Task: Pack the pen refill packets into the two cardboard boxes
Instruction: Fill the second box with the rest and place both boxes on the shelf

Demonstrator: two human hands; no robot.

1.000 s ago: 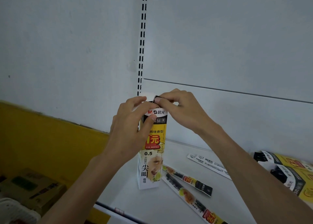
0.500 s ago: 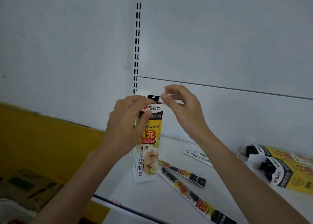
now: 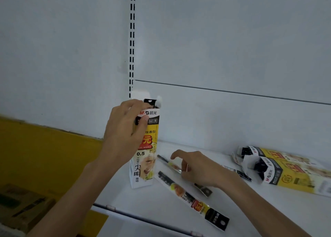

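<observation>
From the head view, the left hand (image 3: pixel 129 129) grips the upright box (image 3: pixel 145 166) near its top, where a packet end (image 3: pixel 150 102) pokes out. The right hand (image 3: pixel 195 166) curls over a loose packet (image 3: pixel 171 163) on the shelf (image 3: pixel 250 211) just beside the box. Whether it pinches the packet cannot be told. A second box (image 3: pixel 286 175) lies on its side, well apart.
</observation>
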